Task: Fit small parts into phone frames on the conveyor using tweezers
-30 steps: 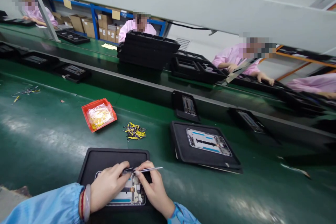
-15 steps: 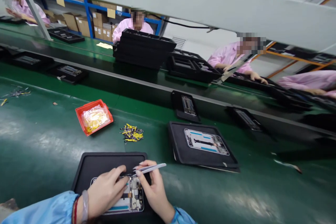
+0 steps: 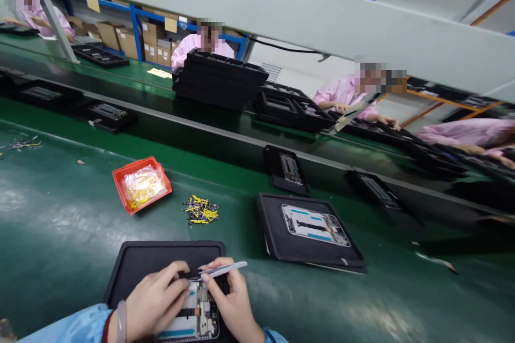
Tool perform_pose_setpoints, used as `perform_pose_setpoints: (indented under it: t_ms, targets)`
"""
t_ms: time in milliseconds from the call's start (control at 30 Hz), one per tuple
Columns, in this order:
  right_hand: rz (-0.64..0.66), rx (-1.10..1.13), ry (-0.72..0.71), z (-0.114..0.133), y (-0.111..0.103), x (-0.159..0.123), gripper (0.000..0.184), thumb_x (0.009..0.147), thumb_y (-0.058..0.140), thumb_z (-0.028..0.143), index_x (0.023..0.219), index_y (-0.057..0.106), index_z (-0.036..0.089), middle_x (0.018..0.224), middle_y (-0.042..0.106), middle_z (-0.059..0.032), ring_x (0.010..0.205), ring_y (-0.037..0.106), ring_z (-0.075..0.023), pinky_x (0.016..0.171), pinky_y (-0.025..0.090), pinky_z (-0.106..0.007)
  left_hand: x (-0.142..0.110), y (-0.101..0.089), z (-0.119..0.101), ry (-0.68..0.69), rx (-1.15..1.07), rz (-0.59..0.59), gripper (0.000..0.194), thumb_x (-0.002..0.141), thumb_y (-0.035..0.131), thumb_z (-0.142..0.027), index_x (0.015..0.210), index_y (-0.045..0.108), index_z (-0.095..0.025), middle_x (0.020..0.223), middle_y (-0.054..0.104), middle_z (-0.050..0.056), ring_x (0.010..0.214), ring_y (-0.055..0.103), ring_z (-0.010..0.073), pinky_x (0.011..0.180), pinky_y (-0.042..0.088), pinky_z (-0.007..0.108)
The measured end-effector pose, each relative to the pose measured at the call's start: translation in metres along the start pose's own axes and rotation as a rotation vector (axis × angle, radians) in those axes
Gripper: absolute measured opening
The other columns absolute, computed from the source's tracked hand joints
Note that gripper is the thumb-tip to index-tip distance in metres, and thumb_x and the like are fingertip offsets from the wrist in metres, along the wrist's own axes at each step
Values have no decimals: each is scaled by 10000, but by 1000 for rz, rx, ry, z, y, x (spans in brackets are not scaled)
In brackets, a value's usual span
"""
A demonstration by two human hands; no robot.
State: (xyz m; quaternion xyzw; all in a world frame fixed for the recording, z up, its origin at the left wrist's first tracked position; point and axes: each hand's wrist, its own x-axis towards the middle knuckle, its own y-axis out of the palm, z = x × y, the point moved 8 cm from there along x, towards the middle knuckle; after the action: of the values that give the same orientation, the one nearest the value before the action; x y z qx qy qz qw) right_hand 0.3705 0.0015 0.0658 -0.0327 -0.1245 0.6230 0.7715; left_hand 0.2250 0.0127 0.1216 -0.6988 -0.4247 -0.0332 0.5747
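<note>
An opened phone frame (image 3: 188,313) with a circuit board along its right side lies in a black foam tray (image 3: 169,254) in front of me. My right hand (image 3: 235,300) pinches a pair of tweezers (image 3: 227,269), whose tips point left to the frame's upper edge. My left hand (image 3: 159,297) rests over the left part of the frame, fingers bent and closed near the tweezer tips. Whatever its fingertips hold is too small to make out. Beyond the tray lies a pile of small yellow-and-black parts (image 3: 201,210).
A red bin (image 3: 127,204) with bagged yellow parts stands behind the tray. To the right another phone frame (image 3: 316,225) lies on a black tray (image 3: 271,249). Further black trays (image 3: 271,174) sit along the line. Co-workers in pink (image 3: 341,91) work opposite, near stacked trays (image 3: 219,80).
The view has shifted a little, so the bench things sit slightly lower. Both hands stay at the phone frame, the tweezers still in my right hand.
</note>
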Motion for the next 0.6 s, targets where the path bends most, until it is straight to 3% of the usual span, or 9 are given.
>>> perform_pose_setpoints:
  t_ms: [233,400,600]
  targets:
    - [32,13,-27,7,1,3,146,806,695,354,790,640,220,752,725,-21,734,702,-186,695,526,-244,-8,8,21,-195,-199,65,234,903,342,-163,814,556,-197,918,587,49,585,628,80,532,509,148]
    - [26,13,-5,4,1,2,169,787,710,374,768,649,217,747,727,-30,735,706,-205,699,526,-271,-6,10,22,-210,-222,108,239,858,350,-114,775,561,-190,907,589,43,540,604,72,535,504,153]
    - [19,26,13,4,0,3,201,784,703,406,768,654,212,750,725,-44,728,704,-217,697,533,-294,-11,16,22,-215,-216,144,225,884,346,-129,804,546,-194,886,582,41,669,656,120,629,530,181]
